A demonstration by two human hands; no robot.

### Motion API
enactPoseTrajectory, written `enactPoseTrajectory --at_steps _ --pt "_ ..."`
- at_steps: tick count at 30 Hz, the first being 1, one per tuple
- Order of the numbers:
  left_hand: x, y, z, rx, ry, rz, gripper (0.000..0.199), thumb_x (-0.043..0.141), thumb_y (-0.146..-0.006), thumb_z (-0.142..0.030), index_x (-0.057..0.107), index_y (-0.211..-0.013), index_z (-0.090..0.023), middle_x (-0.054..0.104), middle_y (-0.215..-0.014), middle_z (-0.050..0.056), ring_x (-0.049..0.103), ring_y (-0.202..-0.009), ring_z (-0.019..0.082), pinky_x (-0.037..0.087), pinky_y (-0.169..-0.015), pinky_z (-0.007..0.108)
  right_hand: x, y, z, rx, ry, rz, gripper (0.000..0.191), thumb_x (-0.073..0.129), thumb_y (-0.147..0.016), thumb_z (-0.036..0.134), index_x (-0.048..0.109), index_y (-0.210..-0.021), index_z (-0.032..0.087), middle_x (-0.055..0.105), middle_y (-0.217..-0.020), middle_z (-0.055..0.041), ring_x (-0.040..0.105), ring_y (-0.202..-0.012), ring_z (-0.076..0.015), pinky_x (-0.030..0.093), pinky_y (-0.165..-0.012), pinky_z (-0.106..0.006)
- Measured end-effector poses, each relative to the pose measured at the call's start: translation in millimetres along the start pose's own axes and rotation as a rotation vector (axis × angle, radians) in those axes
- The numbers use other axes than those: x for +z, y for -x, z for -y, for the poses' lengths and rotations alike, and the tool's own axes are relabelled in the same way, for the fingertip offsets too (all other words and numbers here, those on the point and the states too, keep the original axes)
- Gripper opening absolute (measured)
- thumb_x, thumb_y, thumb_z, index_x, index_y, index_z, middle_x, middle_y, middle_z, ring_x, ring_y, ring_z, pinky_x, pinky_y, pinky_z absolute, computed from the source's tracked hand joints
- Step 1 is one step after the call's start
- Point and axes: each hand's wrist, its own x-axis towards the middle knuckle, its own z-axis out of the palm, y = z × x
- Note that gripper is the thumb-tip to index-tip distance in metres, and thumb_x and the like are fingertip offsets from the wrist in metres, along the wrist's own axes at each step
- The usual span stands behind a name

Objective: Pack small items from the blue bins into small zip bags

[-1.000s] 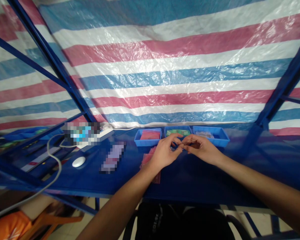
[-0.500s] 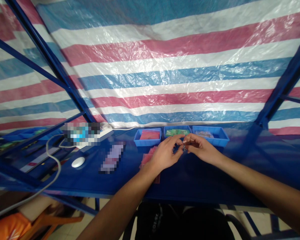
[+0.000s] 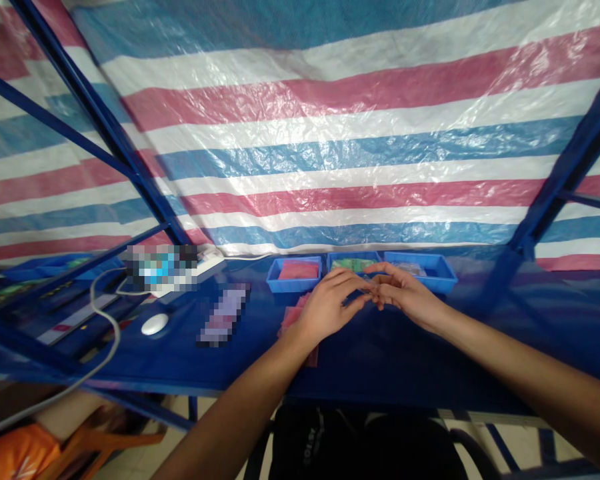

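Observation:
My left hand and my right hand meet at the fingertips above the blue table. Both are closed in a pinch around something small, mostly covered by the fingers; its kind cannot be made out. Under and beside my left wrist lie pink, see-through pieces like small bags. Just beyond the hands stand three blue bins: the left bin holds pink pieces, the middle bin green ones, and the right bin clear packets.
Left on the table are a white rounded object, a blurred-out flat purple item and a white power strip with a cable. Blue frame posts flank a striped sheet. Another person's orange clothing shows at lower left.
The fingers of both hands have drawn closer together. The small shiny piece visible between the fingertips before is now mostly covered. My right fingers have turned slightly.

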Motion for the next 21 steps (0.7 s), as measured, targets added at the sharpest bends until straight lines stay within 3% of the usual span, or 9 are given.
enactPoseTrajectory --at_steps 3,6,11,17,21 --pt "-0.6 1.3 -1.8 -0.04 -0.015 -0.022 0.02 0.06 -0.106 -0.031 0.072 -0.12 -0.022 0.078 -0.117 0.009 0.07 -0.112 0.025 0.054 -0.106 0.043 0.9 0.3 0.8 0.045 -0.007 0.02 0.031 0.078 -0.091 0.045 0.071 -0.112 0.023 0.071 -0.09 -0.0038 0.064 -0.074 -0.0167 0.053 -0.066 -0.031" --pt "1.2 2.5 -2.7 -0.066 -0.004 -0.066 0.021 0.058 -0.106 -0.029 0.072 -0.121 -0.021 0.077 -0.114 0.009 0.07 -0.109 0.025 0.056 -0.102 0.042 1.1 0.0 0.9 0.061 0.026 0.048 0.039 0.075 -0.093 0.056 0.072 -0.106 0.02 0.068 -0.085 -0.004 0.061 -0.069 -0.0158 0.048 -0.059 -0.029" --pt "3.1 2.1 -2.9 -0.1 0.03 -0.122 0.026 0.058 -0.105 -0.026 0.072 -0.127 -0.022 0.077 -0.113 0.009 0.072 -0.107 0.023 0.059 -0.098 0.039 -0.5 0.2 0.4 0.018 0.116 0.051 0.042 0.073 -0.095 0.061 0.069 -0.09 0.019 0.063 -0.077 -0.0008 0.05 -0.057 -0.0104 0.034 -0.05 -0.027" --pt "3.8 0.7 -2.2 -0.148 0.065 -0.167 0.021 0.062 -0.1 -0.019 0.076 -0.115 -0.018 0.076 -0.104 0.008 0.071 -0.089 0.018 0.059 -0.082 0.031 -1.4 0.7 0.7 0.022 0.224 0.052 0.042 0.076 -0.092 0.062 0.075 -0.103 0.021 0.061 -0.071 0.0021 0.048 -0.056 -0.0103 0.032 -0.051 -0.027" --pt "6.3 0.9 -0.5 -0.177 0.107 -0.19 0.027 0.066 -0.095 -0.016 0.074 -0.12 -0.019 0.078 -0.103 0.005 0.073 -0.086 0.016 0.059 -0.084 0.029 -3.3 0.3 -1.8 -0.006 0.286 0.041 0.044 0.075 -0.092 0.063 0.075 -0.103 0.02 0.06 -0.069 0.0028 0.049 -0.057 -0.0101 0.035 -0.053 -0.026"
